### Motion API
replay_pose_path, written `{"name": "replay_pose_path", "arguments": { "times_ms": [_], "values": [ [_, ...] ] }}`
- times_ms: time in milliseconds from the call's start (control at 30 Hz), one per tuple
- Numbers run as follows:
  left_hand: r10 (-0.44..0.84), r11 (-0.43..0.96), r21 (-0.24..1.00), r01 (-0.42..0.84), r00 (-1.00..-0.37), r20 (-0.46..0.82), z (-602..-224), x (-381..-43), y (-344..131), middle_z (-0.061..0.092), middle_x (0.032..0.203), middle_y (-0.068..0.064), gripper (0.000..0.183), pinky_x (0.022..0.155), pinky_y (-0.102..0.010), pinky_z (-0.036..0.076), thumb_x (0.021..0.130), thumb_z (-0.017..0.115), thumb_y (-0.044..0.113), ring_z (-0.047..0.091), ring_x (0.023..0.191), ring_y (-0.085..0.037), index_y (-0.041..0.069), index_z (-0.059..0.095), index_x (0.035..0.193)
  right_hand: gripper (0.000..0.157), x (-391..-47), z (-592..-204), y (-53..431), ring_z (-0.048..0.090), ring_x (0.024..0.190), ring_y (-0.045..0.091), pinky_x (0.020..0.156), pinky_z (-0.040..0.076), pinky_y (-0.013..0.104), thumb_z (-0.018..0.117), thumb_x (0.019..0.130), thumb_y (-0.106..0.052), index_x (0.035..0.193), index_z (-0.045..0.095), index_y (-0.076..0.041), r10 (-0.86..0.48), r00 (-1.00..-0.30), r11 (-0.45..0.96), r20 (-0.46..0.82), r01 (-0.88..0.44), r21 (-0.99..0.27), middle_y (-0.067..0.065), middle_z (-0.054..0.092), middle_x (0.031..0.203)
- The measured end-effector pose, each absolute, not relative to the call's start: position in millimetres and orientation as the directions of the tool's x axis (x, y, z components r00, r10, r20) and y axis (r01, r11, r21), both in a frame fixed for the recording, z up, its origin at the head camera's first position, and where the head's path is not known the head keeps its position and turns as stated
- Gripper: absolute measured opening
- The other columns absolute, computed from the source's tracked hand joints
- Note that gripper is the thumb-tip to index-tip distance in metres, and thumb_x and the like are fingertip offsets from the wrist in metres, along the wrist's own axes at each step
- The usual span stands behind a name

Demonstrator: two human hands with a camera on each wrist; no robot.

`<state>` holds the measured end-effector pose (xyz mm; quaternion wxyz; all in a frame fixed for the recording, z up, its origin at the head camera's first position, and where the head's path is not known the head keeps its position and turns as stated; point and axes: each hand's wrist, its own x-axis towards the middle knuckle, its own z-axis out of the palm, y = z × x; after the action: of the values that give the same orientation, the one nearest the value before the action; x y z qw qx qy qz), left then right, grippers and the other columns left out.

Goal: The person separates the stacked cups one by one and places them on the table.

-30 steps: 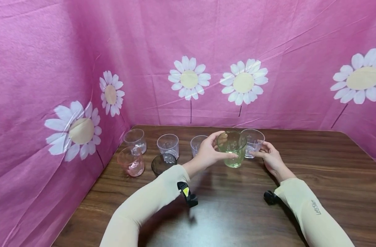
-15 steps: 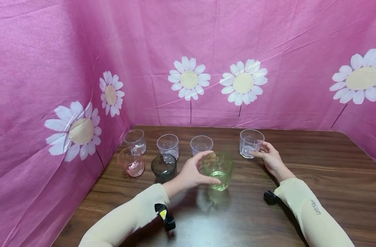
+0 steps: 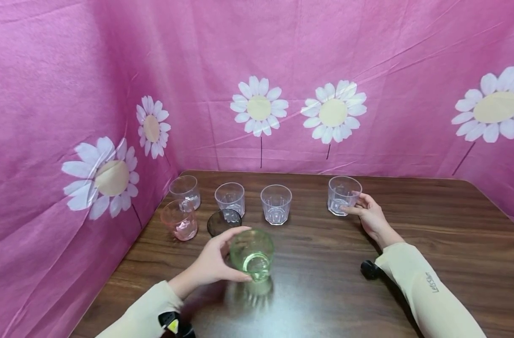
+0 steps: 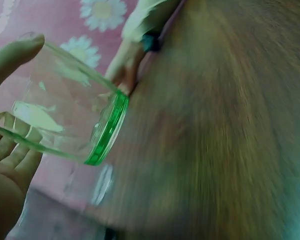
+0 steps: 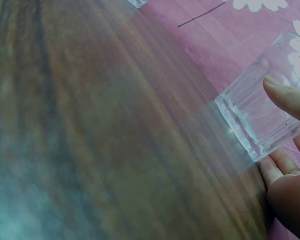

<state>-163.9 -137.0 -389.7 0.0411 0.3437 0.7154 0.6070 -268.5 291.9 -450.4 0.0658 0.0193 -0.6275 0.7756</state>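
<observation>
In the head view my left hand (image 3: 212, 263) grips a green tumbler (image 3: 252, 246) by its side, thumb in front and fingers behind. The tumbler is held upright over the front middle of the table, its reflection showing below. The left wrist view shows its thick green base (image 4: 109, 131) and see-through wall. Toward the back right, my right hand (image 3: 370, 219) holds a clear tumbler (image 3: 339, 192) low on its right side. That tumbler stands on the table, its faceted base (image 5: 237, 131) down on the wood in the right wrist view.
Three clear tumblers stand along the back: one at the far left (image 3: 185, 190), another beside it (image 3: 230, 199), a third near the middle (image 3: 276, 206). In front of them are a pink tumbler (image 3: 180, 223) and a dark tumbler (image 3: 218, 223), partly behind my left hand. A pink flowered cloth (image 3: 299, 56) surrounds the table.
My left hand has carried the green tumbler from beside the right-hand clear tumbler toward the left and front. The middle clear tumbler is now uncovered. My right hand has stayed put.
</observation>
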Motion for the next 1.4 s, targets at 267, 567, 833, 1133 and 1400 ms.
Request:
{"name": "replay_pose_path", "arguments": {
  "times_ms": [267, 567, 833, 1133, 1400],
  "values": [
    [0.472, -0.008, 0.844, 0.537, -0.742, 0.477, -391.1, -151.9, -199.3, 0.060, 0.128, -0.024, 0.094, 0.098, -0.030, 0.051, 0.057, 0.089, -0.013, 0.062, 0.115, -0.022, -0.009, 0.045, 0.140, 0.045, -269.3, -449.5, 290.3, 0.063, 0.093, 0.001, 0.085, 0.047, 0.010, 0.066, 0.084, 0.018, 0.118, 0.052, -0.008, 0.083, -0.989, -0.222, 0.120, -0.136, -0.966, -0.012, 0.070, 0.097],
    [0.322, 0.065, 0.841, 0.538, -0.809, 0.492, -391.3, -139.7, -264.4, 0.063, 0.129, -0.002, 0.091, 0.090, -0.024, 0.055, 0.057, 0.080, -0.025, 0.063, 0.111, -0.013, -0.015, 0.042, 0.139, 0.046, -269.9, -451.0, 289.8, 0.062, 0.094, 0.000, 0.085, 0.045, 0.010, 0.067, 0.084, 0.016, 0.119, 0.052, -0.010, 0.079, -0.990, -0.211, 0.119, -0.134, -0.968, -0.013, 0.070, 0.098],
    [0.104, 0.001, 0.880, 0.475, -0.875, 0.472, -407.6, -140.3, -296.6, 0.066, 0.129, -0.003, 0.083, 0.097, -0.016, 0.047, 0.062, 0.068, -0.034, 0.062, 0.116, -0.010, -0.011, 0.047, 0.138, 0.046, -270.9, -452.9, 290.2, 0.062, 0.093, 0.000, 0.084, 0.046, 0.010, 0.065, 0.085, 0.018, 0.119, 0.052, -0.010, 0.082, -0.990, -0.201, 0.119, -0.133, -0.971, -0.013, 0.070, 0.097],
    [0.008, -0.012, 0.900, 0.437, -0.900, 0.437, -425.6, -143.8, -303.8, 0.066, 0.127, 0.002, 0.077, 0.098, -0.014, 0.045, 0.066, 0.066, -0.033, 0.061, 0.114, -0.007, -0.011, 0.046, 0.137, 0.045, -268.9, -450.4, 289.7, 0.060, 0.095, -0.002, 0.086, 0.044, 0.010, 0.067, 0.086, 0.014, 0.119, 0.053, -0.013, 0.077, -0.992, -0.183, 0.099, -0.112, -0.977, -0.016, 0.068, 0.098],
    [0.050, -0.004, 0.911, 0.413, -0.909, 0.413, -426.1, -146.4, -301.4, 0.063, 0.131, 0.004, 0.077, 0.101, -0.013, 0.042, 0.070, 0.066, -0.029, 0.058, 0.119, -0.005, -0.010, 0.042, 0.141, 0.045, -268.0, -449.2, 291.8, 0.061, 0.094, -0.001, 0.083, 0.046, 0.010, 0.066, 0.085, 0.017, 0.117, 0.055, -0.014, 0.079, -0.991, -0.201, 0.106, -0.120, -0.972, -0.015, 0.069, 0.097]
  ]
}}
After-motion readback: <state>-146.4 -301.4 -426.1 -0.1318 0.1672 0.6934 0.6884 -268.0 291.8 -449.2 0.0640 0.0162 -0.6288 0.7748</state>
